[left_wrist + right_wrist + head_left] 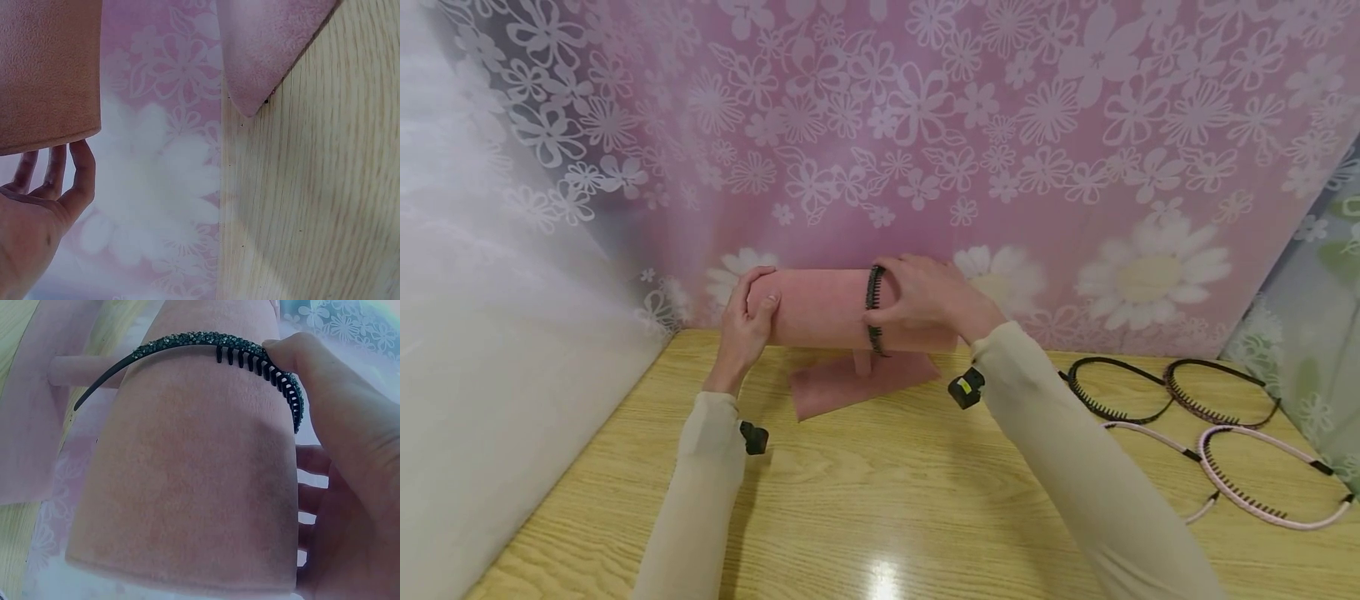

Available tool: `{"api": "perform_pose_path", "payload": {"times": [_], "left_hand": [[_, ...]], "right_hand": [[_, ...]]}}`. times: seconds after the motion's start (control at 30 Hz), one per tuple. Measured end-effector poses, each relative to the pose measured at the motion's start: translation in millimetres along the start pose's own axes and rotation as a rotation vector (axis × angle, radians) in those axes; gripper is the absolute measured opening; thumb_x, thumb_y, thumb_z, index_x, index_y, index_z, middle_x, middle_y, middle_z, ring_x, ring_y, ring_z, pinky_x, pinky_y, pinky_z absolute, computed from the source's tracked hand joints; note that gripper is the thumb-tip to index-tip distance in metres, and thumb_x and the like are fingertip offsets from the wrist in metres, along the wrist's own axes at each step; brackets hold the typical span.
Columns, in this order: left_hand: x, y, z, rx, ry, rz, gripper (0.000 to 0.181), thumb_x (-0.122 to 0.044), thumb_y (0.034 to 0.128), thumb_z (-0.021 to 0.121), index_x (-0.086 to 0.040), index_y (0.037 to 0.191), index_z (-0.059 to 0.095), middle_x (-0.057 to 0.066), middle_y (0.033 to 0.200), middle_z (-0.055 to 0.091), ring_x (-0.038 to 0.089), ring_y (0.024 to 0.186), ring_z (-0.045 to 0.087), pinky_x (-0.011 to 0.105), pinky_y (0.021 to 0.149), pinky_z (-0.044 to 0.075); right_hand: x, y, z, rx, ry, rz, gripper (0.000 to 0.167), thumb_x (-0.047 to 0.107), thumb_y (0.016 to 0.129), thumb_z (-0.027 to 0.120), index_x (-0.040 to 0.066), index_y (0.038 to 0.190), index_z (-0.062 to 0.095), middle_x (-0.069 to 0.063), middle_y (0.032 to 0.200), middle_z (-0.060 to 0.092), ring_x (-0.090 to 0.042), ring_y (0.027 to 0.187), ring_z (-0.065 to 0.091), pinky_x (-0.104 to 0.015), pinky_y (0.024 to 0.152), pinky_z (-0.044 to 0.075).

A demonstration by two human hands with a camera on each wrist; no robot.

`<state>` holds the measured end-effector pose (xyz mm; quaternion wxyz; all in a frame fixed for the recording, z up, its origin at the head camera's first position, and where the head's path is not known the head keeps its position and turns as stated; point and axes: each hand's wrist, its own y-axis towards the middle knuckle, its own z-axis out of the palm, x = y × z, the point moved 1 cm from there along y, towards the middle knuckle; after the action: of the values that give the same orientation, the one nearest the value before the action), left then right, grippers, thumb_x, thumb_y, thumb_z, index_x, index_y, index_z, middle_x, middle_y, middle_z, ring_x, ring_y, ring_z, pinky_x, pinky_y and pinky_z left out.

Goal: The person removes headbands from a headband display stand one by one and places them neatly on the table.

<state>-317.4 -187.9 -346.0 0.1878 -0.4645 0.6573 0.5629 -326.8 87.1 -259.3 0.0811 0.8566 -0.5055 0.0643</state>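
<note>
A pink velvety T-bar display stand (pixel 820 308) stands on the wooden table, its thick roll lying sideways above a flat base. My left hand (pixel 747 321) grips the roll's left end, thumb in front; its fingertips touch the end's rim in the left wrist view. Around the roll, right of its middle, sits a black toothed headband (pixel 874 287) covered with dark glittering stones (pixel 194 339). My right hand (pixel 928 292) holds this headband, the thumb pressing its stony band in the right wrist view. The other right fingers are partly hidden beside the roll.
At the table's right lie several more headbands: a black one (pixel 1093 408), a dark brownish one (pixel 1195 408), a pale pink one (pixel 1240 500) and another pink one (pixel 1142 427) partly behind my right sleeve. A pink flowered curtain (pixel 865 167) hangs close behind the stand.
</note>
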Motion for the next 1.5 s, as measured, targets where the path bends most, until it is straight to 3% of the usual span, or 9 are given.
{"api": "perform_pose_path", "payload": {"times": [0.13,0.33,0.57,0.73,1.5], "left_hand": [[-0.4,0.2,-0.3,0.009,-0.007,-0.017,0.047,-0.028,0.1014,0.056,-0.014,0.146,0.053,0.015,0.149,0.053,0.039,0.127,0.054,0.061,0.107,0.041],[-0.4,0.9,-1.9,0.021,-0.011,-0.024,0.046,-0.024,0.1008,0.057,-0.012,0.145,0.053,0.016,0.148,0.052,0.039,0.126,0.054,0.06,0.107,0.042],[33.4,10.2,1.2,0.007,-0.01,-0.006,0.048,-0.028,0.101,0.058,-0.015,0.147,0.052,0.012,0.15,0.052,0.04,0.128,0.053,0.063,0.107,0.039],[44.1,12.0,1.0,-0.006,0.012,0.002,0.049,-0.041,0.1003,0.06,-0.024,0.146,0.053,0.004,0.149,0.054,0.033,0.128,0.054,0.06,0.108,0.04],[42.3,9.8,2.3,0.011,0.005,-0.014,0.049,-0.043,0.1014,0.059,-0.025,0.147,0.052,0.004,0.148,0.053,0.032,0.125,0.055,0.059,0.104,0.043]], "right_hand": [[-3,-1.7,-1,-0.008,-0.016,0.004,0.09,0.064,0.083,0.069,0.018,0.156,0.041,-0.012,0.152,0.051,-0.033,0.139,0.05,-0.056,0.113,0.041],[-8,-4.7,-2,-0.01,-0.025,0.018,0.092,0.065,0.082,0.069,0.019,0.156,0.041,-0.012,0.153,0.05,-0.033,0.14,0.049,-0.058,0.109,0.044],[-13,-7.6,-2,-0.022,-0.013,0.0,0.092,0.063,0.082,0.071,0.016,0.156,0.041,-0.015,0.153,0.05,-0.036,0.139,0.049,-0.057,0.111,0.043],[-17,-8.9,-1,-0.018,-0.003,-0.007,0.094,0.063,0.082,0.072,0.015,0.157,0.04,-0.016,0.155,0.047,-0.037,0.142,0.046,-0.058,0.113,0.041],[-37,-22.0,4,-0.075,0.04,-0.012,0.092,0.06,0.082,0.072,0.016,0.157,0.04,-0.018,0.155,0.046,-0.039,0.141,0.045,-0.059,0.111,0.043]]}}
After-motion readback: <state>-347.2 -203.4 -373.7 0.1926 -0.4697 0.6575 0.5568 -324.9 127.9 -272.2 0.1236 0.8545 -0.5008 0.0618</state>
